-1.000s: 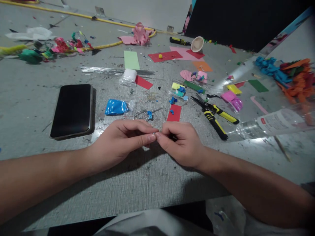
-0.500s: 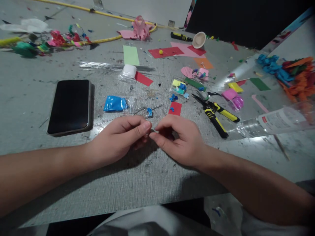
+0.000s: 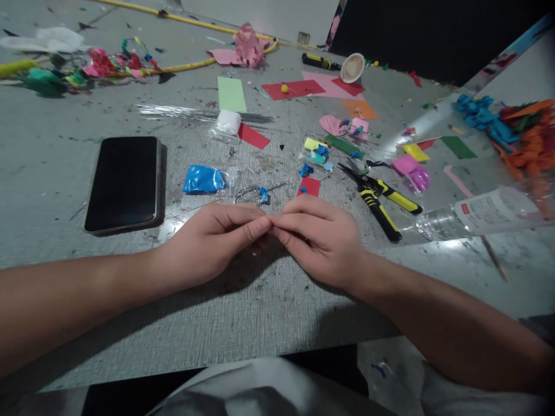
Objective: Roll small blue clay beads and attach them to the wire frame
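My left hand (image 3: pixel 217 242) and my right hand (image 3: pixel 321 237) meet fingertip to fingertip just above the grey table (image 3: pixel 243 323). Both pinch something tiny between thumb and fingers; it is hidden by the fingers. Just beyond my fingers lie thin wires with a small blue piece (image 3: pixel 262 193), a blue packet (image 3: pixel 203 179) and a red paper piece (image 3: pixel 309 186).
A black phone (image 3: pixel 124 183) lies to the left. Yellow-handled pliers (image 3: pixel 379 196) and a clear bottle on its side (image 3: pixel 481 214) lie to the right. Coloured paper scraps, a wire bundle (image 3: pixel 195 112), a white lump (image 3: pixel 228 122) and craft flowers fill the far side.
My fingertips parted slightly half a second ago and have come together again, the right hand's fingers now stretched over toward the left thumb. The view shifted slightly.
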{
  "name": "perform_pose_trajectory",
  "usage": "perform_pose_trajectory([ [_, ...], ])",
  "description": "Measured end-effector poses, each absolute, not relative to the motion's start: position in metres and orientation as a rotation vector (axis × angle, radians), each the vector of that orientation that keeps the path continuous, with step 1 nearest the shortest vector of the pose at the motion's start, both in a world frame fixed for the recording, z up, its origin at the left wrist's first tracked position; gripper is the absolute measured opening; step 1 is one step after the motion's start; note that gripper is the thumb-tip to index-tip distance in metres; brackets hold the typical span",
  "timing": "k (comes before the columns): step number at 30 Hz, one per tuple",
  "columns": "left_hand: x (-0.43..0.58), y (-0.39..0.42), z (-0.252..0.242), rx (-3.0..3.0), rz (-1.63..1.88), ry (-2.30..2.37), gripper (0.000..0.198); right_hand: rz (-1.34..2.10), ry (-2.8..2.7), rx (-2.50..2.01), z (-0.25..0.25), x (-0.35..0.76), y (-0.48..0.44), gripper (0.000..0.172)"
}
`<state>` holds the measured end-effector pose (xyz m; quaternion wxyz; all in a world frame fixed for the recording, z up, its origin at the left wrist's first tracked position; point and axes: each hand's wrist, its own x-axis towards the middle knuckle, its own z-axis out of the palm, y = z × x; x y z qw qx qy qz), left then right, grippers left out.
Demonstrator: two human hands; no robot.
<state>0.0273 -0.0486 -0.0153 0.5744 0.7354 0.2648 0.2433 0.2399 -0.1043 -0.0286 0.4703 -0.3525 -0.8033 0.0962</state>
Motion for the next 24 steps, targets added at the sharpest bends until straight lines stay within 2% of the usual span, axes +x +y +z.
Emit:
perform_pose_trajectory([
  [7, 0.0260, -0.0526, -0.0137, 1.779, 0.537, 0.688, 0.031, 0.200, -2.010, -0.908, -0.0209, 0.2392, -0.1043, 0.014],
  [13, 0.0263, -0.0506, -0.0148, 1.731, 0.542, 0.747, 0.016, 0.290, -2.076, -0.952, -0.0193, 0.2426, -0.1081, 0.025],
  [19, 0.0255, -0.0489, -0.0116, 1.761, 0.557, 0.750, 0.023, 0.121, -2.218, -0.963, -0.0225, 0.2466, -0.1074, 0.026],
  [24, 0.0258, -0.0501, -0.0107, 1.634, 0.570, 0.819, 0.021, 0.203, -2.251, -0.971, -0.0204, 0.2440, -0.1083, 0.028],
])
